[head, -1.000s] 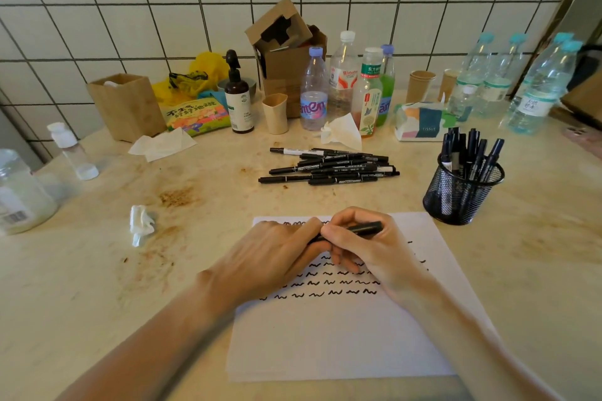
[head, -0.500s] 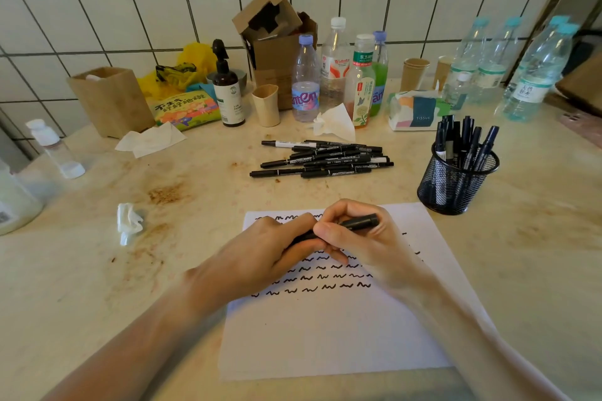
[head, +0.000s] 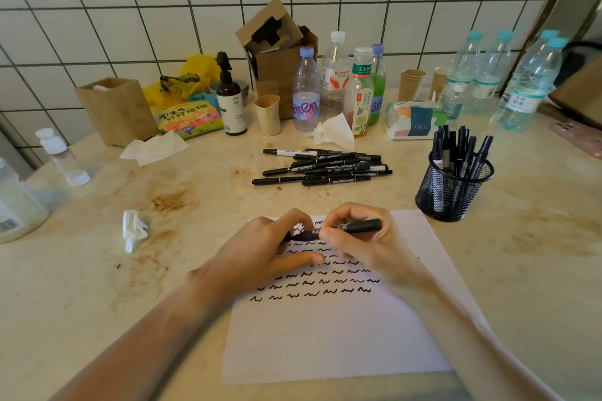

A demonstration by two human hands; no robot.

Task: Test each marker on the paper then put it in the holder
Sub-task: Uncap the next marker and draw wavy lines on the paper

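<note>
Gripping one black marker (head: pixel 345 227) over the paper (head: pixel 325 335), both hands' fingers (head: pixel 329 233) clenched.

Left hand (head: pixel 260 254) now apart from right hand (head: pixel 361 244); marker (head: pixel 345 227) more exposed

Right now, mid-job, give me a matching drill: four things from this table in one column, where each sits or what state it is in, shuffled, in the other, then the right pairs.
Things:
1. marker
2. mesh holder
3. pile of markers
4. paper

Places or states:
A. lying flat on the table beyond the paper
B. held over the paper between left hand and right hand
C. rows of black squiggles on its upper half
D. standing at the right, with markers upright in it

Pairs: 1-B, 2-D, 3-A, 4-C
</note>
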